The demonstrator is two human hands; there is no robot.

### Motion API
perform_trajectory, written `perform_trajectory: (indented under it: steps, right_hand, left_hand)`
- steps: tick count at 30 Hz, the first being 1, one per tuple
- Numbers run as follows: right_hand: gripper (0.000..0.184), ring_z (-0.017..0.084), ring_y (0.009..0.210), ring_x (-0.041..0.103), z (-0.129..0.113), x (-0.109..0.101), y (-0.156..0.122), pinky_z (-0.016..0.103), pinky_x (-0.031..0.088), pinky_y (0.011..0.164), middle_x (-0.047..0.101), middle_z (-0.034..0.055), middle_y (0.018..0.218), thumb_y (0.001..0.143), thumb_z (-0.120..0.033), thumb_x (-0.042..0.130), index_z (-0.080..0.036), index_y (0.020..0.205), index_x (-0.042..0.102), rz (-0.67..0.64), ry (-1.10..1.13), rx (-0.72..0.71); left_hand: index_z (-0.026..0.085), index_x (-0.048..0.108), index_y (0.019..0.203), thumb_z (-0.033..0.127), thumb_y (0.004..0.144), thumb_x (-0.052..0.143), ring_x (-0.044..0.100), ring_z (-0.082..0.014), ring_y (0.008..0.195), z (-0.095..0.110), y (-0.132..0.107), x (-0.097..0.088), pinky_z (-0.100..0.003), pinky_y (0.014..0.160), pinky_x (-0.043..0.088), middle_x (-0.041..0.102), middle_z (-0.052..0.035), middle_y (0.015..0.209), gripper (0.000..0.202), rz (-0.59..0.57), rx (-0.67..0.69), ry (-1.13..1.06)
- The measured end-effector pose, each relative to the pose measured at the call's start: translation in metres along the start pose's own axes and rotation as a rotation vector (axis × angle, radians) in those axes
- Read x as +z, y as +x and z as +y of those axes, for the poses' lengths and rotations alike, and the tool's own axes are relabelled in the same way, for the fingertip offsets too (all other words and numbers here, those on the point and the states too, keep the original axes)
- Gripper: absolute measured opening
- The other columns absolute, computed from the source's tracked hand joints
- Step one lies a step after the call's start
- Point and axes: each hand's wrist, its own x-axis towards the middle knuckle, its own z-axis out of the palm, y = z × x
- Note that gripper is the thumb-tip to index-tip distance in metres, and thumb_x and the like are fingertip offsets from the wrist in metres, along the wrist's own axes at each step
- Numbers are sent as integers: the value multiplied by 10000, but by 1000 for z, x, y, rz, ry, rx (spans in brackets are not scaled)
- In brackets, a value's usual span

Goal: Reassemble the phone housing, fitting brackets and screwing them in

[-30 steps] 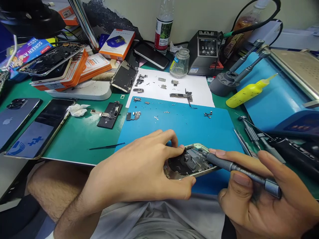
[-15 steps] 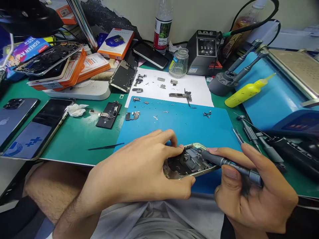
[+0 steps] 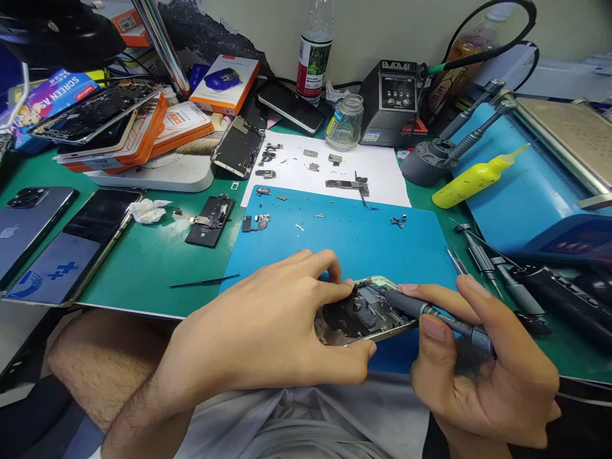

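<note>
My left hand (image 3: pixel 282 319) grips an opened phone frame (image 3: pixel 358 315) by its edges, thumb on the near side and fingers on the far side. The frame is tilted above the blue mat (image 3: pixel 344 239), its inner parts facing up. In my right hand (image 3: pixel 482 363) a grey precision screwdriver (image 3: pixel 433 312) lies between thumb and fingers, its tip reaching inside the frame near the far edge. Beside the right fingers is a pair of tweezers (image 3: pixel 456 260); whether my hand touches it I cannot tell.
Small parts lie on the mat and on a white sheet (image 3: pixel 291 146), with a logic board (image 3: pixel 347 185) among them. At left are a battery (image 3: pixel 210 220), a black spudger (image 3: pixel 204 281) and two phones. Right hold more screwdrivers (image 3: pixel 480 258) and a yellow bottle (image 3: pixel 478 178).
My right hand and the screwdriver's rear end have shifted slightly left, and the screwdriver has turned in the fingers. The left hand and phone frame stay nearly the same.
</note>
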Motion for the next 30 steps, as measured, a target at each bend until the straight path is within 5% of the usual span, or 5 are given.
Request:
perform_trajectory:
  steps: [4,10,14,17,30]
  right_hand:
    - [715,335,996,808,4,2,1,507,694,781,764,129,1352,948,-128,679,-196,1632,484,4,-23,-114]
    - [678,296,963,794,7,0,7,455,678,814,827,79,1123,937,-147,757,-228,1582,563,-3,-133,-239]
    - [681,321,1031,786,6,-1,12,529,671,886,810,110,1207,1020,-145,612,-204,1671,419,-45,-62,-220]
    - [701,286,963,779,7,-2,14,458,676,853,818,64,1074,944,-152,768,-240,1601,541,-32,-132,-270]
    - [640,274,889,717,11,0,16,503,665,846,779,93,1031,964,-154,726,-215,1582,569,15,-136,-289]
  left_hand:
    - [320,801,1118,569,939,694,652,-203,982,-1,0,0,-372,795,487,680,9,1186,325,-9,8,6]
    - [293,800,1082,559,952,688,657,-203,1004,-2,1,-1,-380,851,496,681,5,1174,317,-8,28,7]
    - [310,801,1105,570,949,685,659,-207,1040,-1,1,0,-381,869,506,674,11,1227,325,-12,19,1]
    - [320,797,1149,559,946,691,660,-211,1038,-1,0,1,-380,865,510,676,7,1225,330,-14,13,0]
    - [322,791,1201,568,942,694,661,-226,1041,-2,-1,0,-392,894,516,676,-5,1223,370,-6,15,9]
